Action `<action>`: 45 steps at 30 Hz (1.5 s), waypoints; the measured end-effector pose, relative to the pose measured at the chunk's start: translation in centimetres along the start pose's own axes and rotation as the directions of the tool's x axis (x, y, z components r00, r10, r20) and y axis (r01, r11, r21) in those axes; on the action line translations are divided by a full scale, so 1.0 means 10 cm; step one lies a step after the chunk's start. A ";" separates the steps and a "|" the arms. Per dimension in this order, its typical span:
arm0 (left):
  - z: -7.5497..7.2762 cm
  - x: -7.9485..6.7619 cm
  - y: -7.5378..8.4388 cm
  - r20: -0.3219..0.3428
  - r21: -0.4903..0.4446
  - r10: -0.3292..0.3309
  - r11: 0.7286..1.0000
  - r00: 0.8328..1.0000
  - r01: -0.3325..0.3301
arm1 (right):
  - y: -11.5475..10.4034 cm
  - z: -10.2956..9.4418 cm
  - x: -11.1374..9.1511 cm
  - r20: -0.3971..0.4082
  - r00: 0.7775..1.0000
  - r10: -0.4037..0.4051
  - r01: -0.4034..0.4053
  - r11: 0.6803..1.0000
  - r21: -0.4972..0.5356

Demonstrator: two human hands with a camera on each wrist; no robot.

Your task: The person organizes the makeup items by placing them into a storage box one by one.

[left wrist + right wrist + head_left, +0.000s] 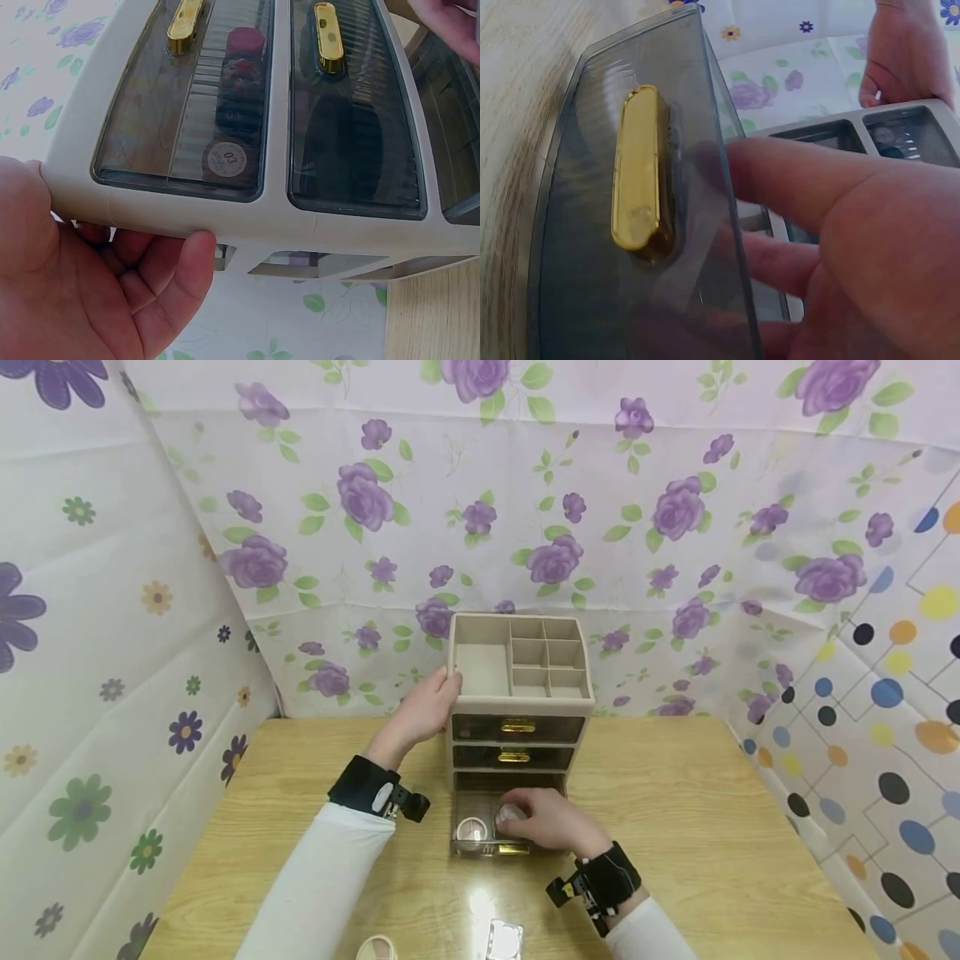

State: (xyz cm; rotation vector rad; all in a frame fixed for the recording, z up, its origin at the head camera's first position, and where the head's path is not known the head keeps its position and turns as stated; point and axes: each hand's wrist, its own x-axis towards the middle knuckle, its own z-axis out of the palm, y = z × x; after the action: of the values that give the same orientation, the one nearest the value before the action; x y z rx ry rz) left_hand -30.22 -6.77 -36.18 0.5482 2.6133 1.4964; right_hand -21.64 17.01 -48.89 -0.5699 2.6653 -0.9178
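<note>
A beige desktop drawer organizer (523, 700) stands on the table, its bottom drawer (480, 850) pulled out. My left hand (427, 703) grips the organizer's left side near the top; in the left wrist view its fingers (196, 262) bend at the side edge. Down in the bottom drawer, my right hand (558, 820) holds a small round, clear-looking case (511, 815). A round compact (472, 832) lies in the drawer's left part. The right wrist view shows the fingers behind the drawer's see-through front with its gold handle (639, 169); the held case is hidden there.
Two upper drawers with gold handles (517, 725) are closed; makeup items (238, 97) show through one. The organizer's top has divided compartments (529, 653). Near the table's front edge lie a round compact (377, 948) and a clear square case (504, 938). Floral cloth (480, 527) hangs behind.
</note>
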 end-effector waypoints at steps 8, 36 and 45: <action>0.02 0.01 -0.03 0.010 0.009 0.002 1.000 1.000 -0.002 | -0.05 0.06 0.02 0.046 0.999 0.025 -0.025 1.000 -0.003; -0.01 0.00 -0.02 0.008 0.019 -0.006 1.000 1.000 0.006 | -0.02 0.07 -0.01 -0.022 0.999 -0.025 0.024 0.997 -0.071; 0.00 0.01 -0.01 0.006 0.003 -0.010 1.000 1.000 0.010 | -0.05 0.04 -0.05 -0.013 0.999 -0.030 0.029 0.994 -0.102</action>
State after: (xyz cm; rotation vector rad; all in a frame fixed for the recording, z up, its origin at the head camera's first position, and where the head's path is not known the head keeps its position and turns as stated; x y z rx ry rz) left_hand -30.37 -6.81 -36.26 0.5379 2.6107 1.4856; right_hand -20.90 16.60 -48.82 -0.6295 2.7360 -0.7996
